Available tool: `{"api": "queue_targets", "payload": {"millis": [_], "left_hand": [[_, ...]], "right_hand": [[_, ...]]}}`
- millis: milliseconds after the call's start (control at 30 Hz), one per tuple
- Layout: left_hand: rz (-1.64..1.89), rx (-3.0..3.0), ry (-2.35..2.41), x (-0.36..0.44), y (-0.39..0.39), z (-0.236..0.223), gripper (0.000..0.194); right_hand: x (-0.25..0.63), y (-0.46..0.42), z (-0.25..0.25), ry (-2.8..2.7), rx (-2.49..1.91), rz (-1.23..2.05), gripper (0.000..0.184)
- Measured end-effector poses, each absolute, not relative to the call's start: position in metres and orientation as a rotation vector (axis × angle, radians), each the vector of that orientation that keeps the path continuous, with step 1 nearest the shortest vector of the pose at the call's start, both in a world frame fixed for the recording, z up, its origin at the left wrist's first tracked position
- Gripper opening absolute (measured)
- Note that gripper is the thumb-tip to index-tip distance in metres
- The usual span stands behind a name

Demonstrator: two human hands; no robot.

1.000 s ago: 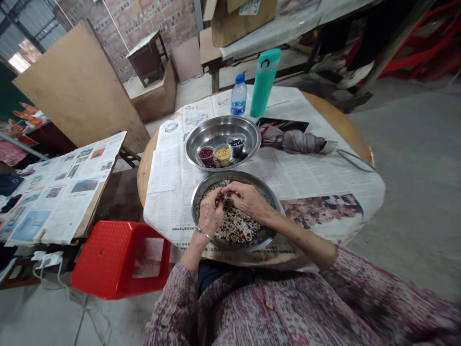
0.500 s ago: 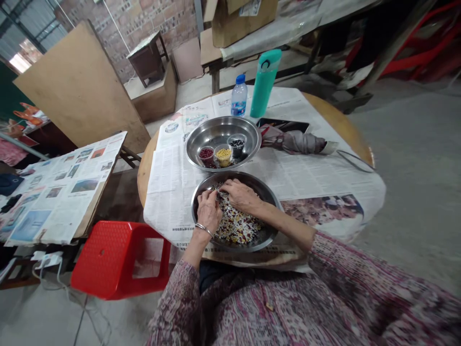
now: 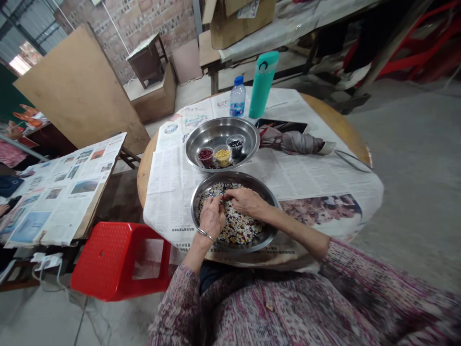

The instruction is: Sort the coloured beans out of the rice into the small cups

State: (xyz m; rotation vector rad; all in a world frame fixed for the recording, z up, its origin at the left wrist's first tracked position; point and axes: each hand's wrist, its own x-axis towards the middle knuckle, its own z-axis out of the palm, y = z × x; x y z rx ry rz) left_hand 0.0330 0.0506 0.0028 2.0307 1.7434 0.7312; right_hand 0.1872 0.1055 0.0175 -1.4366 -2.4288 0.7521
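The mixed beans and grains are lying in the near steel bowl on the newspaper-covered bench, with the left hand and right hand working over them, fingers curled and close together; whether either grip is closing on a bean is too small to tell. Just beyond, the far steel bowl is holding cups of red beans, yellow beans and black beans, while a water bottle and a green flask are standing behind it.

The left hand and right hand are now slightly nearer the wearer; another person's hand has appeared at the far left edge.
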Motion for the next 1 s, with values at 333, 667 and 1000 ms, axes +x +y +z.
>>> {"api": "queue_targets", "payload": {"millis": [333, 667, 1000], "left_hand": [[0.629, 2.114, 1.622, 0.027, 0.04, 0.015, 0.046], [0.661, 1.986, 1.652, 0.041, 0.046, 0.012, 0.042], [0.848, 1.903, 1.604, 0.041, 0.046, 0.027, 0.034]], "right_hand": [[0.215, 0.09, 0.013, -2.304, -1.433, 0.418, 0.037], [0.196, 0.086, 0.017, -2.293, -1.44, 0.79, 0.039], [0.196, 0.09, 0.023, -2.055, -1.292, 0.938, 0.035]]}}
